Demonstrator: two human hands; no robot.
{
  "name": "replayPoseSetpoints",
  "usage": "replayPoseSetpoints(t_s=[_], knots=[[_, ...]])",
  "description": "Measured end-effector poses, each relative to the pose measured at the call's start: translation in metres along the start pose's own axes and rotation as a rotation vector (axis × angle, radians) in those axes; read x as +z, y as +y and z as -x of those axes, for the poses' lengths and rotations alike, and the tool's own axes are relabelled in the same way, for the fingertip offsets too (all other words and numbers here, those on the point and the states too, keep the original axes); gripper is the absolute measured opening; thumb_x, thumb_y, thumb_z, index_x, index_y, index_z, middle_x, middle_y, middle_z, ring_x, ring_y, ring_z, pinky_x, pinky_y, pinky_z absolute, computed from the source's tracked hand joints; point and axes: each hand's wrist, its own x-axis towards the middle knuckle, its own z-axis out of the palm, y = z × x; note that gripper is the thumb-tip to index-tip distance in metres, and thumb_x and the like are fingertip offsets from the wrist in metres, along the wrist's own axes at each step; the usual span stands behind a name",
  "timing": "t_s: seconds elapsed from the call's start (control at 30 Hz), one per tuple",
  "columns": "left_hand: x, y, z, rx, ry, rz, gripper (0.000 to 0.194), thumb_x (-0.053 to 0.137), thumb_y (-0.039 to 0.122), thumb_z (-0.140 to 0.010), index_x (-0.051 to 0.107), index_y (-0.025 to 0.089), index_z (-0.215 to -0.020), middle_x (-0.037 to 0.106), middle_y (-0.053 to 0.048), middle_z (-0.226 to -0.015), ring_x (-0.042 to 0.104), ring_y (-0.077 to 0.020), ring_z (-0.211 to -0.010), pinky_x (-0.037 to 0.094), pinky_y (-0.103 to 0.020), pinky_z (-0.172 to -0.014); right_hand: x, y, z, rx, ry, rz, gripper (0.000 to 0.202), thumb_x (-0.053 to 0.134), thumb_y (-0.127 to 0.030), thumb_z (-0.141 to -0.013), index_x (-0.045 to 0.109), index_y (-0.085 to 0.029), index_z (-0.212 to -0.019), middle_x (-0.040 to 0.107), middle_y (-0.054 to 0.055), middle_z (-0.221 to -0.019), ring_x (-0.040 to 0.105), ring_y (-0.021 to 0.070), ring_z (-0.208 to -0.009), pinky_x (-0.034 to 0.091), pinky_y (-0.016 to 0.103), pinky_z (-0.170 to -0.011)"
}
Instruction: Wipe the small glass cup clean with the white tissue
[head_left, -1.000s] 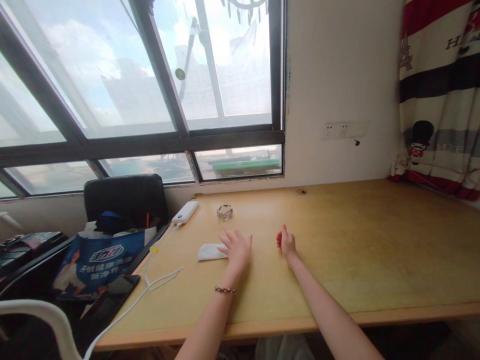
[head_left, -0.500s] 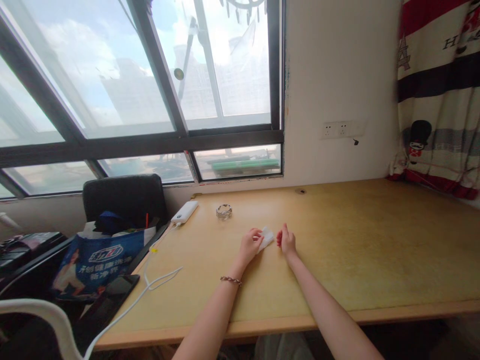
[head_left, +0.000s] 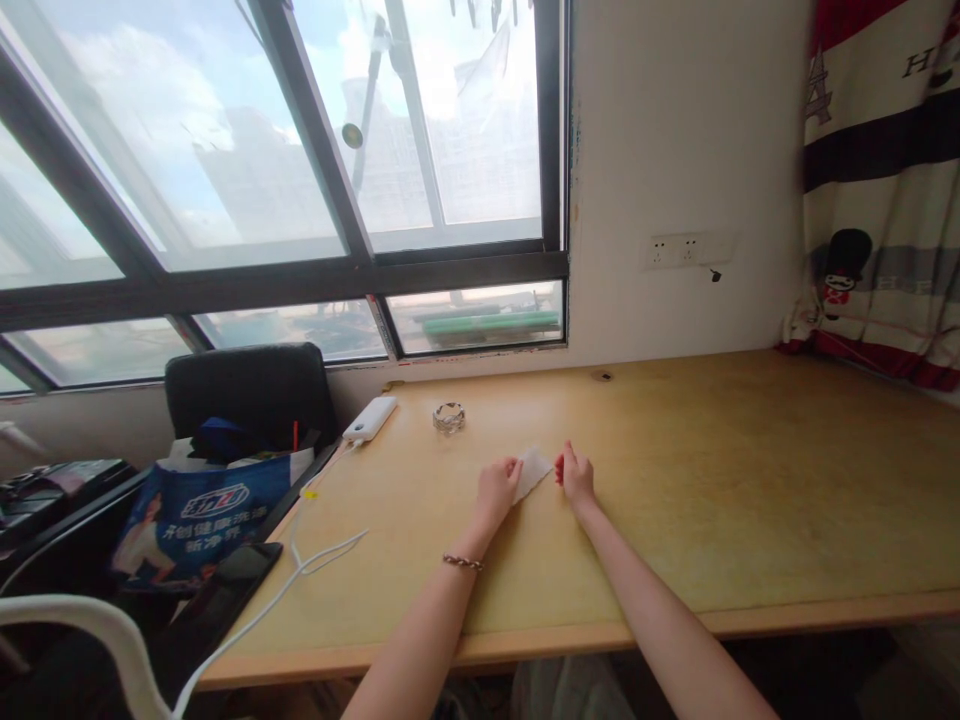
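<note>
My left hand [head_left: 498, 492] is closed on the left side of a small white piece of tissue or thin paper [head_left: 533, 474], pinched between thumb and fingers just above the wooden desk. The sheet spreads to the right, its lower edge slightly ragged. My right hand [head_left: 576, 474] is closed beside the sheet's right corner, thumb up and fingers curled in. Whether those fingers touch that corner, or hold anything, is hidden. A braided bracelet [head_left: 463, 562] circles my left wrist. Beyond my left hand stands a round, silvery, ring-shaped object [head_left: 449, 417].
A white power bank [head_left: 370, 419] with a white cable [head_left: 330, 555] lies along the left part of the desk [head_left: 750, 480]. Left of the desk, a blue printed bag [head_left: 214, 520] rests on a black chair [head_left: 247, 390]. A window, wall sockets [head_left: 673, 250] and a curtain [head_left: 877, 230] are behind.
The white sheet now lies flatter and more spread out between my hands, its corner closer to my right hand. My left fingers have drawn in at its left side. The view has shifted slightly.
</note>
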Motion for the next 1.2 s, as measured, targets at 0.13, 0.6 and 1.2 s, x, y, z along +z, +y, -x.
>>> replayPoseSetpoints(t_s=[0.13, 0.6, 1.2], knots=[[0.001, -0.005, -0.007, -0.300, 0.013, 0.690, 0.032, 0.052, 0.039, -0.070, 0.061, 0.012, -0.083, 0.064, -0.009, -0.081, 0.058, -0.0181, -0.071, 0.045, -0.027, -0.062, 0.001, 0.003, 0.000, -0.125, 0.107, 0.025, 0.033, 0.061, -0.045, -0.058, 0.053, -0.018, -0.076, 0.059, 0.005, -0.079, 0.053, 0.0135, -0.061, 0.041, 0.023, -0.055], [0.004, -0.004, -0.009, -0.429, -0.223, 1.164, 0.037, 0.045, 0.041, -0.076, 0.053, 0.014, -0.101, 0.058, -0.011, -0.104, 0.057, -0.0205, -0.089, 0.049, -0.032, -0.072, 0.002, -0.001, 0.000, 0.286, -0.193, -0.714, 0.057, 0.072, -0.015, -0.046, 0.045, -0.018, -0.097, 0.061, 0.001, -0.083, 0.061, 0.0160, -0.071, 0.050, 0.026, -0.061], [-0.007, 0.014, 0.002, -0.338, -0.268, 1.110, 0.039, 0.068, 0.026, -0.058, 0.059, 0.011, -0.093, 0.064, -0.010, -0.089, 0.061, -0.0189, -0.073, 0.047, -0.026, -0.061, -0.007, -0.022, 0.009, 0.432, -0.647, -0.722, 0.031, 0.056, -0.038, -0.068, 0.059, -0.012, -0.086, 0.065, 0.007, -0.077, 0.061, 0.0187, -0.076, 0.049, 0.029, -0.065]])
